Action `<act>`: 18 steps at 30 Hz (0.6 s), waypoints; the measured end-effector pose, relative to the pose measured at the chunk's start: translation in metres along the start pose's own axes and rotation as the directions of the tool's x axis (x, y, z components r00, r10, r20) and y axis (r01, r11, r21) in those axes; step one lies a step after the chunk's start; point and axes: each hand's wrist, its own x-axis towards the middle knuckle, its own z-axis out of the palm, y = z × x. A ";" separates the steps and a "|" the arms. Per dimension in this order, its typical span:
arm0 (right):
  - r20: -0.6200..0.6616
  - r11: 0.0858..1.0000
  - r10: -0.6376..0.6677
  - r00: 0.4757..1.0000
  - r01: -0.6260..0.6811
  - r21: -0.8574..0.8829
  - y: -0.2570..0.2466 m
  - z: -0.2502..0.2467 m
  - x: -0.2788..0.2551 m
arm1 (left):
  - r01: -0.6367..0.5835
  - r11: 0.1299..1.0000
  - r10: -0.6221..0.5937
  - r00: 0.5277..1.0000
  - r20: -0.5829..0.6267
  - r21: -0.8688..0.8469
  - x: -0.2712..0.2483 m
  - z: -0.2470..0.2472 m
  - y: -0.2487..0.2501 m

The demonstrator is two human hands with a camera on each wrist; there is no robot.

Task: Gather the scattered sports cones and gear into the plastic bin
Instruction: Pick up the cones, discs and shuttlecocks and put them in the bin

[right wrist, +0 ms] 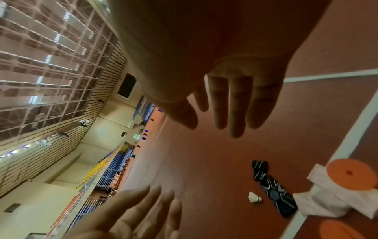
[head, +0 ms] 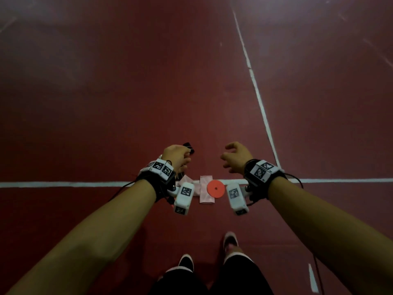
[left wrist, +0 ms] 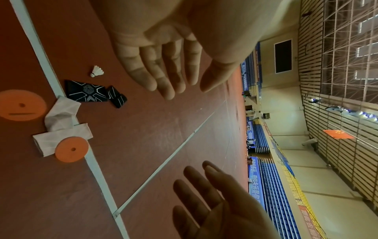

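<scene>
While both hands hang empty over the red court floor [head: 106, 103], left hand [left wrist: 163, 53] and right hand [right wrist: 235, 90] with fingers loosely spread, a flat orange disc cone [left wrist: 71, 149] with a centre hole lies on white folded cloths [left wrist: 61, 116] at the line crossing; beyond lie black patterned bands [left wrist: 88, 91] and a white shuttlecock [left wrist: 97, 71].

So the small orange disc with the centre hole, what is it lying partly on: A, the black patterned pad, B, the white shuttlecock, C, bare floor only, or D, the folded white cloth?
D: the left wrist view shows the small orange disc overlapping the folded white cloth.
</scene>
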 end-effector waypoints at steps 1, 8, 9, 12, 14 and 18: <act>0.032 1.000 0.018 0.999 -0.018 0.002 -0.003 0.001 0.019 | 0.010 1.000 -0.010 1.000 -0.004 0.002 0.013 0.004 0.002; 0.311 0.996 0.083 0.947 -0.084 -0.009 -0.025 0.028 0.142 | 0.055 0.982 -0.092 0.974 -0.206 -0.180 0.101 0.017 0.017; 0.344 0.995 0.096 0.934 -0.095 -0.022 -0.024 0.031 0.156 | 0.055 0.977 -0.107 0.963 -0.246 -0.207 0.114 0.015 0.014; 0.355 0.987 0.161 0.921 -0.151 -0.057 -0.013 0.039 0.195 | 0.121 0.952 -0.210 0.927 -0.310 -0.282 0.142 0.010 -0.008; 0.346 0.971 0.230 0.910 -0.238 -0.020 0.003 0.045 0.222 | 0.205 0.929 -0.298 0.907 -0.297 -0.308 0.162 0.008 -0.036; 0.321 0.932 0.352 0.879 -0.360 -0.034 0.061 0.081 0.270 | 0.305 0.888 -0.406 0.871 -0.276 -0.343 0.213 0.010 -0.098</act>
